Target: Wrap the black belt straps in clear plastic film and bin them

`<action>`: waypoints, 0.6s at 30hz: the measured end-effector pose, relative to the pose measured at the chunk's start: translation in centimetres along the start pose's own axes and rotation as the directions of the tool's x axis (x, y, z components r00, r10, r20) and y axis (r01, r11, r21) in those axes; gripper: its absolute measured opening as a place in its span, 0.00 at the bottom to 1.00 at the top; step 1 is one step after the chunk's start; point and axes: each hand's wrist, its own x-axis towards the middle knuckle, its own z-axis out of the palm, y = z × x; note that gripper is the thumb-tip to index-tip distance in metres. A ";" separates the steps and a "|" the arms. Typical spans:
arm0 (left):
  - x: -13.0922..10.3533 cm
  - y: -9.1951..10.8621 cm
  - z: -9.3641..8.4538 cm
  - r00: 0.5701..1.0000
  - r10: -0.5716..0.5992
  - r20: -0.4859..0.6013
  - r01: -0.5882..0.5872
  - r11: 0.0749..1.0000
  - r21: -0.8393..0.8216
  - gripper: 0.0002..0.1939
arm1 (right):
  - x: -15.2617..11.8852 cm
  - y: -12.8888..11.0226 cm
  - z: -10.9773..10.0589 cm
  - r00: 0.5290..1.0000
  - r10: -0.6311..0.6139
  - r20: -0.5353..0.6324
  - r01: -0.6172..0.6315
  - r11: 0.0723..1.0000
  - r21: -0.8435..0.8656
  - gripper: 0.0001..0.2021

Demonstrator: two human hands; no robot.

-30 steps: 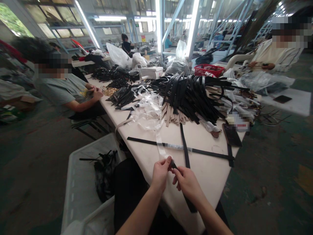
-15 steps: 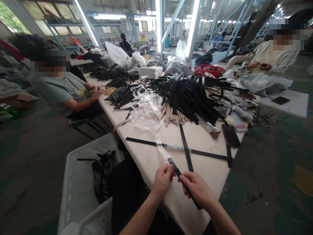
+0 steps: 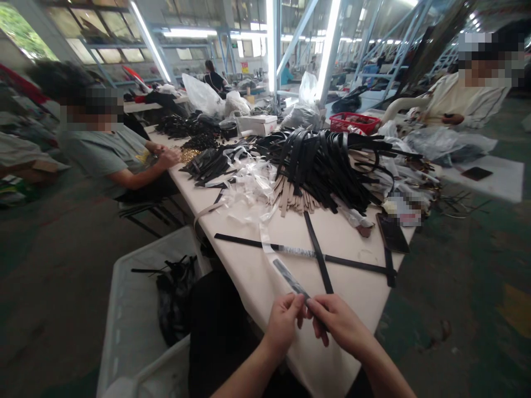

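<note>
Both my hands meet over the near end of the table. My left hand point(image 3: 286, 321) pinches a black strap point(image 3: 288, 276) between thumb and fingers. Right beside it, my right hand point(image 3: 341, 320) is closed round the same strap, covering its near end. A translucent white film strip point(image 3: 266, 236) lies along the strap's far part and runs back toward a heap of crumpled film point(image 3: 251, 185). Beyond my hands, one long black strap point(image 3: 240, 240), partly wrapped in film, is crossed by another black strap point(image 3: 314, 240) on the table.
A large pile of black straps point(image 3: 327, 166) covers the table's middle. A dark phone point(image 3: 393, 233) lies near the right edge. At my left stands a white bin point(image 3: 124, 309) with black pieces point(image 3: 176, 309). One co-worker point(image 3: 108, 152) sits left; another point(image 3: 464, 99) is at right.
My left hand has slid down the strap toward my right hand. More of the strap's far part now shows, with film along it. The strap's near end is no longer visible below my right hand.
</note>
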 end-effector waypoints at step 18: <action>-0.2 -0.9 0.4 0.972 0.049 -0.229 -0.069 0.994 -0.081 0.25 | -2.7 -0.9 -3.1 0.983 -0.174 -0.059 0.117 0.841 -0.528 0.17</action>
